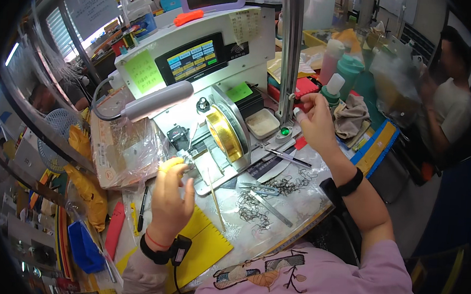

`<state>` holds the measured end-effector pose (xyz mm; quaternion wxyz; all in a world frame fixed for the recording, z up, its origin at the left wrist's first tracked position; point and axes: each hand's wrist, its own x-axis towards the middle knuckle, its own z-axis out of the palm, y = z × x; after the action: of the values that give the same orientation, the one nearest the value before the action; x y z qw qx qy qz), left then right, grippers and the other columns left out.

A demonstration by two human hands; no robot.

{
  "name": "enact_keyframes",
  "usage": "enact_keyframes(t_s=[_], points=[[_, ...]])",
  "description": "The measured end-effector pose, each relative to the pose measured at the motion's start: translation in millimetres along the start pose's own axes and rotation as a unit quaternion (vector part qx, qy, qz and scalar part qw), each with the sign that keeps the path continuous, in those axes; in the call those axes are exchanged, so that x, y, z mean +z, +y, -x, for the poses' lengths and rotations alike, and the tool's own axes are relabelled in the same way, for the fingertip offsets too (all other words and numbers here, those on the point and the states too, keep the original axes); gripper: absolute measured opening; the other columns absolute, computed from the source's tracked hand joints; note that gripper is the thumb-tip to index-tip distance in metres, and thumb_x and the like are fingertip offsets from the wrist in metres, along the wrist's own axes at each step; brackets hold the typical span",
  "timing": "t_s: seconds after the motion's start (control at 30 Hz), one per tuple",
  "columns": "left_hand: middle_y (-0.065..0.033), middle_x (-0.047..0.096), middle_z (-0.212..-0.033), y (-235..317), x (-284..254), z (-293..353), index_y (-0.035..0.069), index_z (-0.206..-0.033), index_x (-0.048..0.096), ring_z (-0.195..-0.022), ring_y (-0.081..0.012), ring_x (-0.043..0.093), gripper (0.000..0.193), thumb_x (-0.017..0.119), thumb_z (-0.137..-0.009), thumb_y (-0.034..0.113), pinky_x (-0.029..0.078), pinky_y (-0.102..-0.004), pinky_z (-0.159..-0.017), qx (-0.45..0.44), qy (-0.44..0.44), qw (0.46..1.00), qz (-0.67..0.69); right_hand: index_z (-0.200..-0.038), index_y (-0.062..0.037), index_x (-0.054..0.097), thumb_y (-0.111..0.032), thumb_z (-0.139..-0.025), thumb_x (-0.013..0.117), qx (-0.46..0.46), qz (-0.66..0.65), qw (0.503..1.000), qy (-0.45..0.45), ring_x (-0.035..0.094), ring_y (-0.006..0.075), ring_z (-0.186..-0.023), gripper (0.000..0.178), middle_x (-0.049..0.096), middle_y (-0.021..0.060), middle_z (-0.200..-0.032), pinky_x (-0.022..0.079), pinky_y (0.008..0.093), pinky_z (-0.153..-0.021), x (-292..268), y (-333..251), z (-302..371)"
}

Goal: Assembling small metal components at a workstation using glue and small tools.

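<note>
Two green sticky labels (144, 70) mark the white machine (198, 51) beyond both hands.

Left hand (171, 194) raised from the lower edge, back toward the camera, fingers (169, 167) curled upward and pinched together at the tips, one capped in yellow. Black band and thin red cord round the left wrist. Right hand (316, 120) stretched well forward and up, forearm bare, fingertips closed together. Black band on the right wrist. Pink sleeves at both upper arms.
</note>
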<state>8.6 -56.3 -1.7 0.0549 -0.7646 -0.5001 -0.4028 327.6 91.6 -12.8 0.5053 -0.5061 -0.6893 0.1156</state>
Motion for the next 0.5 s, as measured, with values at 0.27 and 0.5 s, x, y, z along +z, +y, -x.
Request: enact_keyframes(t_s=[0.27, 0.5], points=[[-0.0265, 0.045, -0.127, 19, 55, -33, -0.009, -0.138, 0.03, -0.082, -0.0287, 0.058, 0.068, 0.063, -0.079, -0.002, 0.05, -0.0367, -0.075, -0.032, -0.097, 0.99, 0.1, -0.118, -0.001, 0.046, -0.006, -0.093, 0.05, 0.248, -0.333, 0.907, -0.071, 0.06, 0.0138, -0.076, 0.026, 0.057, 0.0102, -0.106, 0.05, 0.0265, -0.067, 22, 34, -21], [-0.0104, 0.05, -0.089, 24, 49, -48, -0.005, -0.13, 0.041, -0.067, -0.0168, 0.051, 0.054, 0.062, -0.08, -0.005, 0.045, -0.0299, -0.058, -0.011, -0.032, 0.997, 0.071, -0.104, -0.0015, 0.056, -0.005, -0.092, 0.049, 0.133, -0.118, 0.978, -0.11, 0.065, 0.0207, -0.076, 0.014, 0.064, 0.0084, -0.08, 0.05, 0.0336, -0.066, 2, 48, -48]])
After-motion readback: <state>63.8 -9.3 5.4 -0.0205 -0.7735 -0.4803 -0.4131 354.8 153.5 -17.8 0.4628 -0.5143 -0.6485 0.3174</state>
